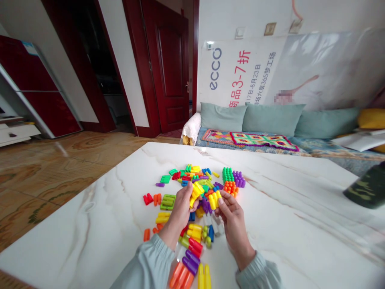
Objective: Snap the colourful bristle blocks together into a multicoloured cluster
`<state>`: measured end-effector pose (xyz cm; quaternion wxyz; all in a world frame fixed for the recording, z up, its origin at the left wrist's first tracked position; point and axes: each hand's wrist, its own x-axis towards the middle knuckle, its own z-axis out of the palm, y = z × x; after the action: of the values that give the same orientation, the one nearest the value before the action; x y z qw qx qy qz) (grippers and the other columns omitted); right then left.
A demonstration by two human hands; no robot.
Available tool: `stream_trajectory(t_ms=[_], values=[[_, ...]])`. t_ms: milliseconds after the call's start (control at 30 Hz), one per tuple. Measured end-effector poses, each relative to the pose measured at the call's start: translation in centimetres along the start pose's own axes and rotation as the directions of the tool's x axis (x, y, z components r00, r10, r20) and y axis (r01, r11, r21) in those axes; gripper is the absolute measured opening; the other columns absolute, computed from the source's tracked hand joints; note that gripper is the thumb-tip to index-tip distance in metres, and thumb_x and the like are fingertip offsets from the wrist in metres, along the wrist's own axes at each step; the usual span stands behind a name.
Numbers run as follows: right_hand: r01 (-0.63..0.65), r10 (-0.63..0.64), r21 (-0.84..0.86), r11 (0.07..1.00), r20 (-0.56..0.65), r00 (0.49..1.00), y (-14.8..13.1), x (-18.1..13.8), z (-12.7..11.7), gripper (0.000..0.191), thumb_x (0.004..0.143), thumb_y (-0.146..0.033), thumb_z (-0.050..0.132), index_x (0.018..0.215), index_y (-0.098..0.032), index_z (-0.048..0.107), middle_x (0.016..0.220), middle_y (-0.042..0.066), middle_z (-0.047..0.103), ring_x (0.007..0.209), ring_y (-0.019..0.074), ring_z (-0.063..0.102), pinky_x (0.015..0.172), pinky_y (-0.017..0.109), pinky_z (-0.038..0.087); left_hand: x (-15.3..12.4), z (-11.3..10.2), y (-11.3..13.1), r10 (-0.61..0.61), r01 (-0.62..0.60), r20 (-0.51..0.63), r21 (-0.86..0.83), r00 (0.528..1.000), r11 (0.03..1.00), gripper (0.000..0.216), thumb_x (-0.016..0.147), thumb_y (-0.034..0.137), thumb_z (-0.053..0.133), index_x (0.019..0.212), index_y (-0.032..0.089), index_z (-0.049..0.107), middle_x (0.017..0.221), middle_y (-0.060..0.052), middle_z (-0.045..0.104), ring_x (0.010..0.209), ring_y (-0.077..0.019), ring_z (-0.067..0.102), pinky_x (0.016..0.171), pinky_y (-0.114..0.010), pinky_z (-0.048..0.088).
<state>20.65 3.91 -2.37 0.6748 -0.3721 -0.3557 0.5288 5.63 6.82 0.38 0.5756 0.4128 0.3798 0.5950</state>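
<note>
My left hand (182, 206) is closed round a yellow cluster of bullet-shaped plastic blocks (196, 192), held above the pile. A smaller yellow bullet-shaped block piece (214, 200) is pinched between the thumb and fingers of my right hand (231, 214). The two yellow pieces are close together but apart. Beneath and around both hands lie loose bullet-shaped blocks in red, green, purple, orange and blue. Just beyond my right hand stand joined groups of them: a green group (227, 175), a purple group (239, 179) and an orange group (230, 188). My hands hide part of the pile.
Everything lies on a white marbled table (114, 200). A camouflage-patterned dark object (367, 186) stands at the table's right side. Behind the table is a sofa with green-grey cushions (272, 119). Near me lie orange blocks (181, 276) and long yellow blocks (204, 277).
</note>
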Motion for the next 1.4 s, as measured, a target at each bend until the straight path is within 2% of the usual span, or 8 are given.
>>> stream_trajectory(t_ms=[200,367,567,733,833,1033,1200,1400], values=[[-0.061,0.061,-0.001,0.998,0.040,0.997,0.0,-0.3,0.3,0.044,0.071,-0.041,0.081,0.107,-0.021,0.065,0.078,0.000,0.068,0.061,0.0130,0.061,0.060,0.026,0.051,-0.4,0.1,0.2,0.016,-0.015,-0.020,0.033,1.000,0.999,0.059,0.081,0.064,0.062,0.109,0.013,0.070,0.059,0.002,0.054,0.043,-0.0046,0.036,0.040,-0.018,0.020],[0.017,-0.018,-0.054,0.998,-0.027,0.999,0.1,-0.2,0.2,0.040,0.070,-0.040,0.082,0.100,-0.020,0.066,0.080,0.000,0.067,0.061,0.0112,0.057,0.053,0.022,0.045,0.4,-0.8,0.4,-0.142,0.149,0.046,-0.319,0.989,0.936,0.049,0.088,0.055,0.059,0.111,0.013,0.069,0.103,-0.010,0.068,0.058,-0.0056,0.053,0.044,-0.014,0.037],[0.055,-0.055,-0.064,0.996,-0.001,0.998,0.2,0.2,0.2,0.037,0.069,-0.038,0.083,0.095,-0.019,0.065,0.076,-0.001,0.064,0.061,0.0108,0.056,0.055,0.022,0.046,0.5,-1.2,1.1,-0.206,0.321,0.252,-0.609,0.945,0.726,0.046,0.091,0.040,0.056,0.124,0.009,0.060,0.119,-0.019,0.065,0.108,-0.0260,0.065,0.088,-0.037,0.057],[0.049,-0.047,-0.064,0.997,0.033,0.998,-0.1,-0.3,0.4,0.038,0.073,-0.038,0.079,0.102,-0.020,0.061,0.077,-0.001,0.066,0.063,0.0126,0.060,0.058,0.025,0.050,0.2,-0.9,0.9,-0.143,0.259,0.263,-0.486,0.954,0.835,0.057,0.070,0.001,0.064,0.125,0.015,0.060,0.127,-0.012,0.063,0.119,-0.0237,0.061,0.105,-0.034,0.047],[0.050,-0.045,-0.091,0.995,0.054,0.998,0.0,-0.4,0.6,0.038,0.075,-0.038,0.079,0.104,-0.020,0.063,0.078,-0.001,0.066,0.060,0.0112,0.058,0.052,0.022,0.045,0.2,-0.7,0.4,-0.163,0.238,0.225,-0.362,0.961,0.901,0.047,0.068,-0.001,0.069,0.113,0.014,0.067,0.118,-0.010,0.069,0.112,-0.0204,0.065,0.100,-0.027,0.050],[0.080,-0.078,-0.071,0.994,0.043,0.996,0.4,-0.3,1.0,0.032,0.073,-0.035,0.080,0.097,-0.020,0.064,0.075,-0.002,0.067,0.062,0.0113,0.059,0.055,0.022,0.048,0.4,-0.8,-0.3,-0.154,0.165,0.066,-0.212,0.986,0.963,0.033,0.074,0.031,0.079,0.101,0.014,0.069,0.090,-0.007,0.071,0.071,-0.0138,0.067,0.065,-0.024,0.058],[0.050,-0.048,-0.061,0.997,0.031,0.998,0.8,0.0,0.9,0.030,0.072,-0.035,0.080,0.093,-0.020,0.064,0.073,-0.001,0.068,0.061,0.0130,0.062,0.062,0.027,0.053,-0.1,-0.6,0.0,-0.160,0.182,0.198,-0.101,0.967,0.978,0.059,0.073,0.042,0.079,0.125,0.020,0.059,0.096,-0.006,0.067,0.066,-0.0113,0.062,0.045,-0.017,0.046],[0.308,-0.271,-0.437,0.845,0.145,0.952,0.1,0.0,0.4,0.019,0.080,-0.034,0.070,0.094,-0.021,0.071,0.101,0.006,0.068,0.087,0.0188,0.064,0.072,0.030,0.052,-0.3,-0.1,-0.8,-0.127,0.106,0.107,0.187,0.986,0.977,0.054,0.066,0.039,0.084,0.108,0.013,0.062,0.062,0.005,0.055,0.042,-0.0038,0.040,0.038,-0.016,0.030]])
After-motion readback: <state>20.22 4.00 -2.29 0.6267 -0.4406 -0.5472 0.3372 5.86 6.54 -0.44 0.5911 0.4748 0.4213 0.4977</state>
